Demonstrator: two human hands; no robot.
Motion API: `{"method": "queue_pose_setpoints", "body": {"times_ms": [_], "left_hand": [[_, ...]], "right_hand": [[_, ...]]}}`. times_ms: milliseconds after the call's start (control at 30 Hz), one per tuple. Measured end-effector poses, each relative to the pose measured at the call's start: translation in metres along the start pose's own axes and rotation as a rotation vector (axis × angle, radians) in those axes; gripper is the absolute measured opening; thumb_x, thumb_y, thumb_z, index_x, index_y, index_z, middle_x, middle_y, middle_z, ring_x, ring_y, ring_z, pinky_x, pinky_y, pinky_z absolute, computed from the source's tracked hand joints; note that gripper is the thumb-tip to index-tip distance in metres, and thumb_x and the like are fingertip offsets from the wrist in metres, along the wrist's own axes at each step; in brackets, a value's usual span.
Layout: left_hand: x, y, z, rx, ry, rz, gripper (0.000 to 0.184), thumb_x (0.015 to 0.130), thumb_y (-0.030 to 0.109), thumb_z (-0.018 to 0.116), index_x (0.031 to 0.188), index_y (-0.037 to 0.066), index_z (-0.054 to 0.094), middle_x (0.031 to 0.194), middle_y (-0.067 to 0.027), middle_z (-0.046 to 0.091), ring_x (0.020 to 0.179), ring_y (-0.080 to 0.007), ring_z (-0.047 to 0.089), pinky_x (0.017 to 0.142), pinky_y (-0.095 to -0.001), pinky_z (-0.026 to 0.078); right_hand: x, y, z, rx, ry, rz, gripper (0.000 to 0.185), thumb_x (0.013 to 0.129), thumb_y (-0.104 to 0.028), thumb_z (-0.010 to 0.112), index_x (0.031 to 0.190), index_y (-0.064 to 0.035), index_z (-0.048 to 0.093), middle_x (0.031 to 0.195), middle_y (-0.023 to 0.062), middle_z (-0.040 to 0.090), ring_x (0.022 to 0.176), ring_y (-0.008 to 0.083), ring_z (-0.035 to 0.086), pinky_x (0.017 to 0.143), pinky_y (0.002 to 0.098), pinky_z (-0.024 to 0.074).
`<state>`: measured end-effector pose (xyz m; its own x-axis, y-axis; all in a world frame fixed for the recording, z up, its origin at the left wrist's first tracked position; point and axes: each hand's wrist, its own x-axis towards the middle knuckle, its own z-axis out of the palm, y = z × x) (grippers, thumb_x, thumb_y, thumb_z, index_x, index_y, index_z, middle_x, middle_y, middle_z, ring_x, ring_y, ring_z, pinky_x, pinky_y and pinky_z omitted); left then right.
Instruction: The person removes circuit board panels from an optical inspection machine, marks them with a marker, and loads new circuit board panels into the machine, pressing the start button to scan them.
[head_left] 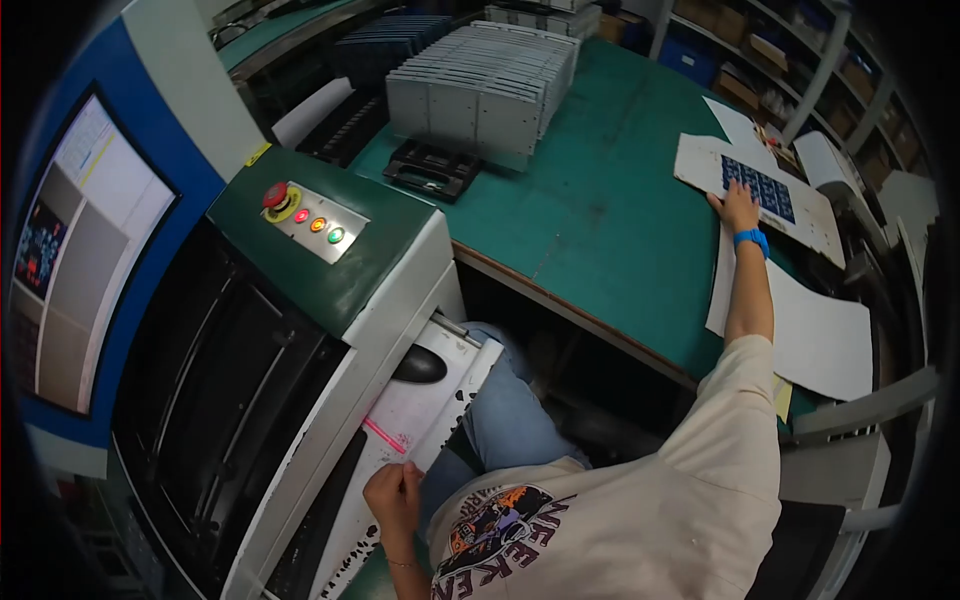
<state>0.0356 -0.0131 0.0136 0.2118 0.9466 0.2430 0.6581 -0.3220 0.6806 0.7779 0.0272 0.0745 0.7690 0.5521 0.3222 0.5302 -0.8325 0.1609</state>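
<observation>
My right hand (738, 208), with a blue wristband, is stretched far out over the green table. Its fingers lie on the near end of a dark blue printed circuit board panel (765, 192), which rests on a white board (818, 228). My left hand (393, 497) is curled closed at the edge of a white pull-out tray (355, 487); whatever it may hold is hidden. Just beyond it on the tray lie a pink pen-like stick (384, 435) and a black computer mouse (420, 365). A dark keyboard (325, 515) is partly visible on the tray's inner side.
To the left are a monitor (85, 250) and a machine with a red emergency stop button (276, 196) and lit buttons. On the green table (610, 190) stand a grey slotted rack (475, 90) and a black plastic case (432, 170). White sheets (820, 330) lie at right; shelves stand behind.
</observation>
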Motion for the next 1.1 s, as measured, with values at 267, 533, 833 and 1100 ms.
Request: {"method": "queue_pose_setpoints", "body": {"times_ms": [267,533,833,1100], "left_hand": [[0.002,0.001,-0.003,-0.124,0.011,-0.008,0.023,0.091,0.011,0.062,0.068,0.006,0.065,0.057,-0.0082,0.054,0.049,-0.0243,0.050,0.049,-0.0356,0.038],[0.003,0.008,-0.013,-0.485,-0.047,-0.178,0.030,0.099,0.020,0.054,0.080,0.002,0.068,0.061,-0.0074,0.056,0.054,-0.0158,0.052,0.054,-0.0299,0.042],[0.007,0.043,-0.032,-1.532,-0.326,-0.112,0.042,0.105,0.025,0.042,0.140,0.001,0.039,0.105,-0.0070,0.060,0.086,-0.0106,0.060,0.075,-0.0235,0.049],[-0.038,0.041,-0.073,-1.333,0.338,-0.030,0.054,0.098,0.004,0.053,0.144,-0.002,0.026,0.128,-0.0109,0.055,0.113,-0.0140,0.056,0.094,-0.0284,0.048]], "right_hand": [[-0.015,-0.021,-0.061,-0.156,0.360,-0.500,0.020,0.086,-0.026,0.066,0.088,-0.0062,0.066,0.090,0.0094,0.067,0.106,0.0281,0.058,0.085,0.0412,0.0458],[-0.030,-0.051,-0.204,1.280,0.146,-0.618,0.027,0.104,-0.028,0.049,0.105,-0.0056,0.063,0.064,0.0011,0.051,0.055,0.0084,0.044,0.057,0.0235,0.0399],[-0.226,-0.264,-0.303,2.167,-1.221,-1.749,0.034,0.095,-0.036,0.058,0.090,-0.0047,0.045,0.100,0.0149,0.054,0.064,0.0172,0.057,0.069,0.0305,0.0582],[-0.351,-0.321,-0.345,1.614,-1.056,-1.423,0.050,0.096,-0.032,0.054,0.131,0.0026,0.049,0.116,0.0148,0.062,0.105,0.0175,0.059,0.091,0.0295,0.0460]]}}
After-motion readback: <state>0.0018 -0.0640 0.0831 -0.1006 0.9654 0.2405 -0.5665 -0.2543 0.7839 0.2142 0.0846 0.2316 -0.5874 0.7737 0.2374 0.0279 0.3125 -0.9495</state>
